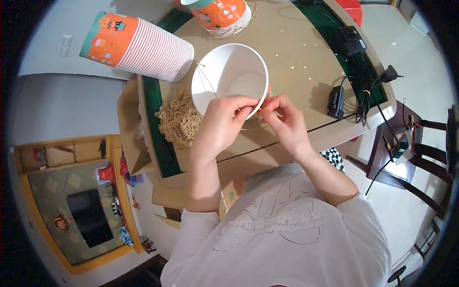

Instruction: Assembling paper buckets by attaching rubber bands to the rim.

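Note:
A white-lined paper bucket (244, 60) lies tilted on the table, its mouth toward me. My left hand (222, 117) grips its near rim, fingers reaching inside and thumb close to the edge. On the outside of that rim, my right hand (285, 119) is closed in a pinch; what sits between its fingertips is too small to make out. A thin tan string (206, 75) is fastened at the bucket's left rim and runs inside until my left hand hides it. Left of the bucket lies a loose heap of tan strings (179, 119).
A tall stack of orange and teal paper buckets (153, 50) leans at the far left. Another short stack (222, 16) with strings stands behind. On the table's right are a black power adapter (336, 102), coiled cable (366, 103) and black box (351, 40). White specks dot the tabletop.

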A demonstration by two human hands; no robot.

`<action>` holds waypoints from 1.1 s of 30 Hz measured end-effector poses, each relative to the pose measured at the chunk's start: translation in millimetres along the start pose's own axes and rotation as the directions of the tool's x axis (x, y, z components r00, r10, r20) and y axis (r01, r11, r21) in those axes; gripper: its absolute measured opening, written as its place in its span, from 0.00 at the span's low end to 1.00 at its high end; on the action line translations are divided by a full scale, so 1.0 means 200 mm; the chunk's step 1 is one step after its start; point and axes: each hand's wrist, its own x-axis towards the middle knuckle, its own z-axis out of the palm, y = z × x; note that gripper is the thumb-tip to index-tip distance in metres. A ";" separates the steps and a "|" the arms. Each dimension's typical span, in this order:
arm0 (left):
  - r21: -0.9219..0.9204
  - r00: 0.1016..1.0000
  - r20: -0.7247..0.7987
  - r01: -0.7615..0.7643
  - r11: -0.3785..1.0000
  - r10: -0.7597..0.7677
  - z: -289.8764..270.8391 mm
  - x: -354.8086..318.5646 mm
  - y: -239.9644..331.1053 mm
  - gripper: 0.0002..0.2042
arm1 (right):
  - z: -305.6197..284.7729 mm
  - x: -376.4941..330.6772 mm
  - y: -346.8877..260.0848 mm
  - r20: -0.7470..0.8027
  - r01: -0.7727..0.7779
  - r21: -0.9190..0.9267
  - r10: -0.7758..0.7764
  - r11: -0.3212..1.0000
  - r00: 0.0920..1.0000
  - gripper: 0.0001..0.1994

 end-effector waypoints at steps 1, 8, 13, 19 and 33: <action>0.003 1.000 -0.005 -0.008 1.000 0.008 0.00 0.00 -0.01 0.09 | 0.00 0.00 0.00 0.005 -0.016 -0.007 0.017 1.000 1.000 0.03; 0.015 0.999 -0.023 -0.039 0.999 0.039 0.00 0.02 0.02 0.07 | -0.02 0.03 0.00 0.028 -0.017 -0.063 0.019 0.998 0.999 0.04; 0.047 1.000 -0.008 -0.001 0.999 0.002 -0.01 0.02 0.00 0.03 | 0.00 0.01 -0.07 0.045 -0.040 -0.049 0.043 0.998 0.998 0.02; -0.099 0.998 -0.057 0.008 0.995 -0.013 0.00 0.01 0.01 0.02 | 0.06 -0.10 -0.24 0.194 0.375 -0.324 -0.327 0.869 0.925 0.06; -0.728 0.866 0.379 0.496 0.473 -0.325 -0.06 0.02 -0.11 0.06 | 0.05 0.18 -0.57 0.498 0.472 -0.730 -0.089 0.494 0.863 0.06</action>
